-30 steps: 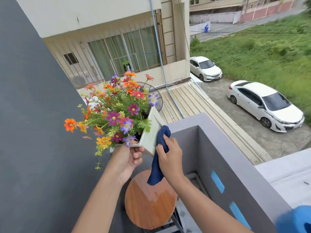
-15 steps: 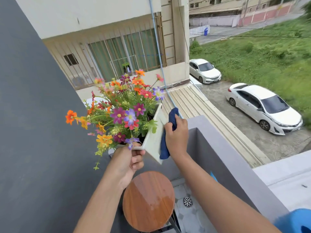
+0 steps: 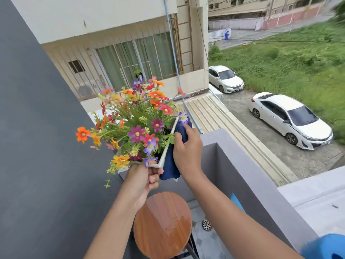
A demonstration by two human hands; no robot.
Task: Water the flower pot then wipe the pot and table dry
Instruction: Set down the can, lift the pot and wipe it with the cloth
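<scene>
I hold a white square flower pot (image 3: 164, 156) full of colourful flowers (image 3: 138, 126) up in the air, above the small round wooden table (image 3: 162, 225). My left hand (image 3: 143, 178) grips the pot at its near corner. My right hand (image 3: 186, 152) presses a dark blue cloth (image 3: 170, 167) flat against the pot's right side, high near the rim. The pot is tilted, and the cloth and flowers hide most of its wall. The tabletop shines wet on its right half.
A dark grey wall (image 3: 37, 146) rises on the left. The grey balcony parapet (image 3: 242, 174) runs along the right, with a floor drain (image 3: 206, 225) below it. A blue object (image 3: 324, 247) sits at the bottom right corner. Cars and a building lie far below.
My right hand has slid the cloth up the pot's right side from its lower part to the rim. My left hand has raised the pot higher and turned it.
</scene>
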